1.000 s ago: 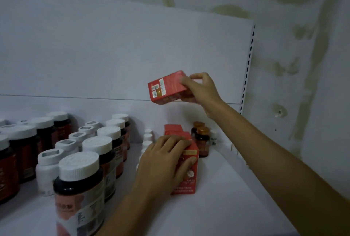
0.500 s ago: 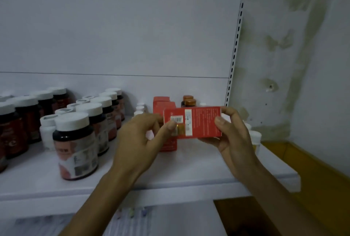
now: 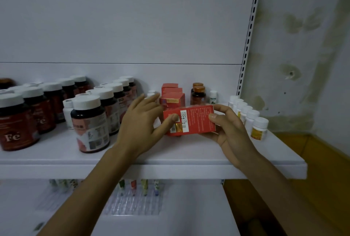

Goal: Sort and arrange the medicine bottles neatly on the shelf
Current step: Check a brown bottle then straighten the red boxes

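Note:
I hold a red medicine box (image 3: 195,121) lying sideways just above the white shelf (image 3: 170,167), near its front middle. My right hand (image 3: 229,131) grips the box's right end, thumb on the front face. My left hand (image 3: 140,124) pinches the left end, thumb on the barcode label and fingers stretched behind. Right behind the held box a row of red boxes (image 3: 173,96) stands upright. Dark bottles with white caps (image 3: 89,122) fill the shelf's left half.
Two brown bottles with orange caps (image 3: 198,94) stand at the back. A row of small white bottles (image 3: 251,120) runs along the shelf's right edge, next to the slotted upright (image 3: 248,33). A lower shelf holds small packets (image 3: 138,186). Stained wall at right.
My right hand brought the red box down from head height to just above the shelf front. My left hand left the standing box and now pinches the held box's left end.

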Demonstrator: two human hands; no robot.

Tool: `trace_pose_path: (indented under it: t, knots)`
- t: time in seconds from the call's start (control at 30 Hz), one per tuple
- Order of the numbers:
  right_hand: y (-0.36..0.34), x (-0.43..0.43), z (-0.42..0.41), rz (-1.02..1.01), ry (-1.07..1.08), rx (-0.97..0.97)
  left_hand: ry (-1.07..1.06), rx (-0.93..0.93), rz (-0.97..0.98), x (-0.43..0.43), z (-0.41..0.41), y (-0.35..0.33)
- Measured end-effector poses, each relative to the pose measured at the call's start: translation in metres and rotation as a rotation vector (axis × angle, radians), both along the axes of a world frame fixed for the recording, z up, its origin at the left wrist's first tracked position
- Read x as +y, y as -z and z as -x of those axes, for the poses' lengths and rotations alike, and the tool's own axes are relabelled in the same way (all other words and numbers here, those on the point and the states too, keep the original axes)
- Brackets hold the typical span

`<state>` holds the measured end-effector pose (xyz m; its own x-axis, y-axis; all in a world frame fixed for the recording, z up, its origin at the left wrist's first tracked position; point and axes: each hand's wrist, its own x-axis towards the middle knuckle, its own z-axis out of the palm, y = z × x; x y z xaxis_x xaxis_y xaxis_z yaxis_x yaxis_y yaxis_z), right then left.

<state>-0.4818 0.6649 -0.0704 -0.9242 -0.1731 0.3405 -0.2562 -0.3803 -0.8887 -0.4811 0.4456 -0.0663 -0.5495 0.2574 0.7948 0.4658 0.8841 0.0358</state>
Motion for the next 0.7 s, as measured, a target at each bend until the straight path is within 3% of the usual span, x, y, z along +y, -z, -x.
trace_pose_path:
  t: [0.07,0.13,0.23,0.33,0.5,0.63,0.7]
  knots:
    - [0.0,0.001,-0.002,0.001,-0.03,0.007,-0.042,0.099,0.03,0.001,-0.007,-0.002]
    - [0.001,0.002,-0.002,0.003,-0.054,0.03,-0.034,0.094,-0.085,0.004,-0.019,-0.001]
    - [0.005,0.004,-0.001,-0.005,-0.103,0.066,0.212,-0.248,-0.523,0.012,-0.037,0.002]
    - [0.003,0.002,-0.004,-0.073,-0.149,0.074,0.398,-0.537,-0.746,0.011,-0.047,0.008]
    - [-0.001,-0.003,0.014,-0.206,-0.118,-0.075,0.535,-0.622,-0.867,-0.002,-0.051,0.01]
    - [0.001,-0.015,0.035,-0.479,-0.084,-0.136,0.537,-0.601,-0.917,-0.004,-0.051,0.011]
    - [0.0,-0.024,0.041,-0.637,-0.041,-0.059,0.535,-0.602,-0.921,-0.005,-0.05,0.012]
